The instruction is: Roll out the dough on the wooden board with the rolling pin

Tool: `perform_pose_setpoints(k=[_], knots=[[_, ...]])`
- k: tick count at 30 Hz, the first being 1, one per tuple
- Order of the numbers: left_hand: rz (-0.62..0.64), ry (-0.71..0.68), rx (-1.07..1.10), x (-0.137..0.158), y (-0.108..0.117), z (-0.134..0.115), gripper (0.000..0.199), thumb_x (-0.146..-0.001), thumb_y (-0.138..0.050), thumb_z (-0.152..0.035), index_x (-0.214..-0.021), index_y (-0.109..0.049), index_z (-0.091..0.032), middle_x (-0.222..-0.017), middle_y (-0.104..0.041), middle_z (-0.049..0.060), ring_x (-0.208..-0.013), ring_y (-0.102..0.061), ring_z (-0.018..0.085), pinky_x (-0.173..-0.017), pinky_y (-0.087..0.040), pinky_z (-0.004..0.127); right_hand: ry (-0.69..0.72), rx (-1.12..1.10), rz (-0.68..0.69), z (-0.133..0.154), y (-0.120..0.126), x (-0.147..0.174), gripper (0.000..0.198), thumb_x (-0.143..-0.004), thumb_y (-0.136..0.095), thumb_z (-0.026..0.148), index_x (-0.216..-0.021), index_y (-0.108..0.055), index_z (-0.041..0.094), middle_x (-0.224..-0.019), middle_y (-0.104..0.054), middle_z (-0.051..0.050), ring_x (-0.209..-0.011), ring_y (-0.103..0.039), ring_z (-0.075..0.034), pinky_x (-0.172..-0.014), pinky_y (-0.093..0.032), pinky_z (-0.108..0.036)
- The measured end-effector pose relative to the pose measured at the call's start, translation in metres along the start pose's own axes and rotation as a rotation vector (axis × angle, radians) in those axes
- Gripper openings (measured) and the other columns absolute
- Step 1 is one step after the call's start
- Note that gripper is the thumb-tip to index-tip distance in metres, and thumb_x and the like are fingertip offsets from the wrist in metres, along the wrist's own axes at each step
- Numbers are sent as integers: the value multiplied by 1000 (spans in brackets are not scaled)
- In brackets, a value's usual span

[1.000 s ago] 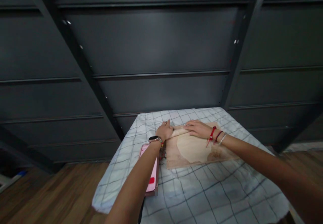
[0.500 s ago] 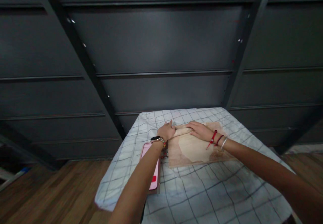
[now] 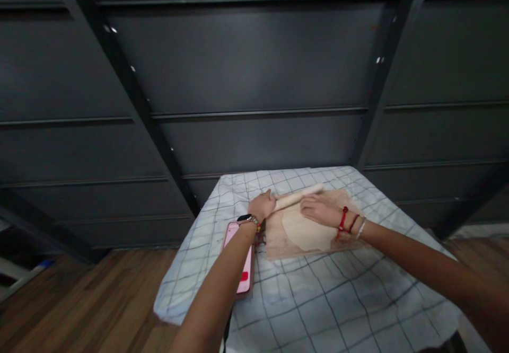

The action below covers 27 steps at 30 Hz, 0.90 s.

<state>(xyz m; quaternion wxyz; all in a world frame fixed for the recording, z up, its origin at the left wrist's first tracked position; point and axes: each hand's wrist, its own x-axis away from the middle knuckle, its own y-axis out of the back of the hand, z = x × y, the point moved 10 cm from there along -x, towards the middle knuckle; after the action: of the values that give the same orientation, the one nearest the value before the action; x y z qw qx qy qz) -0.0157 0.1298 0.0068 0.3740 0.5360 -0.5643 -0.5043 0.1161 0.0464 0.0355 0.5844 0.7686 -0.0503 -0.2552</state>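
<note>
A pale, thin sheet that looks like rolled-out dough lies on a tan, wood-coloured mat or board. Along its far edge a pale cylinder, like a rolling pin, sits at a slant, its right end whiter and pointing away. My left hand is closed around the cylinder's left end, thumb sticking up. My right hand rests over the sheet just on the near side of the cylinder, fingers curled together; what lies under the fingertips is hidden.
A white checked cloth covers the table. A phone with a pink screen lies beside my left forearm. Dark metal panels rise right behind the table's far edge. Wooden floor shows at the left.
My right hand has come off the top of the cylinder, drawn back towards me and curled its fingers. More of the cylinder now shows. My left hand stays in place.
</note>
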Motion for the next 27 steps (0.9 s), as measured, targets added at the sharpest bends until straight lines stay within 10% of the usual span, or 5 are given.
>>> perform_pose_setpoints(k=[8, 16, 27], knots=[[-48, -19, -100, 7, 3, -11, 47, -90, -22, -33, -126, -46, -16, -110, -61, 12, -98, -59, 23, -80, -45, 33, -31, 19, 142, 5, 8, 10, 23, -88, -43, 18, -98, -64, 16, -102, -58, -10, -99, -48, -22, -86, -38, -39], [-70, -6, -134, 19, 14, -19, 44, -90, -24, -32, -124, -48, -20, -112, -59, 9, -97, -58, 22, -79, -45, 32, -142, -93, 1, -20, 25, 13, 32, -82, -45, 11, -109, -61, 19, -107, -57, -9, -102, -48, -20, -90, -38, -36], [-107, -130, -149, 60, 15, -42, 47, -91, -21, -29, -135, -35, -18, -128, -50, 11, -114, -49, 23, -89, -41, 33, -459, -147, 272, -78, -36, 10, 40, -92, -31, 24, -117, -57, 8, -117, -59, -15, -112, -51, -20, -97, -37, -33]])
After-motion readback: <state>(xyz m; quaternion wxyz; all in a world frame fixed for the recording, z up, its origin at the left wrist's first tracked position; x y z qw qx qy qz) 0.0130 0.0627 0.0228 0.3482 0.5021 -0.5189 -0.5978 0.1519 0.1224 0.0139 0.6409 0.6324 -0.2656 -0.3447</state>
